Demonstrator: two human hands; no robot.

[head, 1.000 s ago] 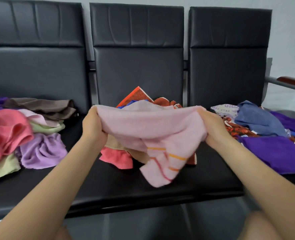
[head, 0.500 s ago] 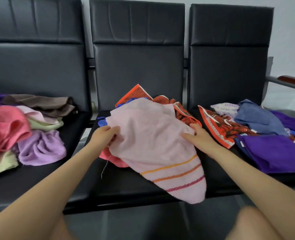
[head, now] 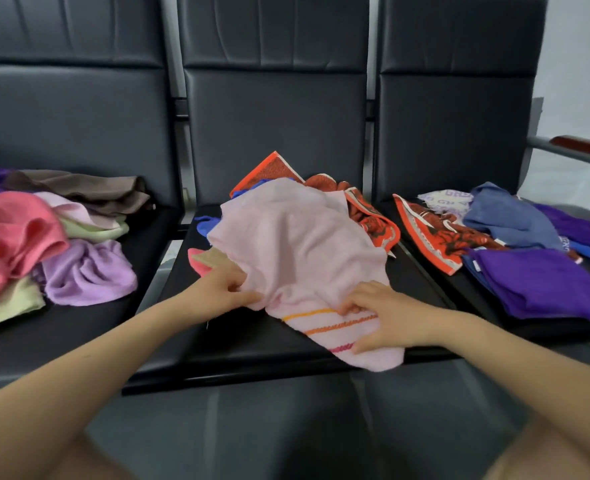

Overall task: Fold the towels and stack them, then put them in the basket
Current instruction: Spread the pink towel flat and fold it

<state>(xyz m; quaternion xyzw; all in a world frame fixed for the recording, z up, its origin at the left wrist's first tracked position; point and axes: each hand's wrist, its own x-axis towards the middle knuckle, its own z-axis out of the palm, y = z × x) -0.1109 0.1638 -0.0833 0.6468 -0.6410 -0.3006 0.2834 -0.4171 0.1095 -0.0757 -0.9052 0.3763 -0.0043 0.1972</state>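
Both hands work the pink towel on the middle seat, draped over an orange-red towel. Its long axis runs from far left to near right, the striped end pointing near. The left hand pinches its left edge; the right hand has curled fingers gripping the stripes.

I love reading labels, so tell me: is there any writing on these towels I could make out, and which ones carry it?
"GR", then blurred purple letters: on the white printed towel on the right seat.
White lettering on a blue towel edge beside the purple towel: too blurred to read.
No writing shows on the pink striped towel.
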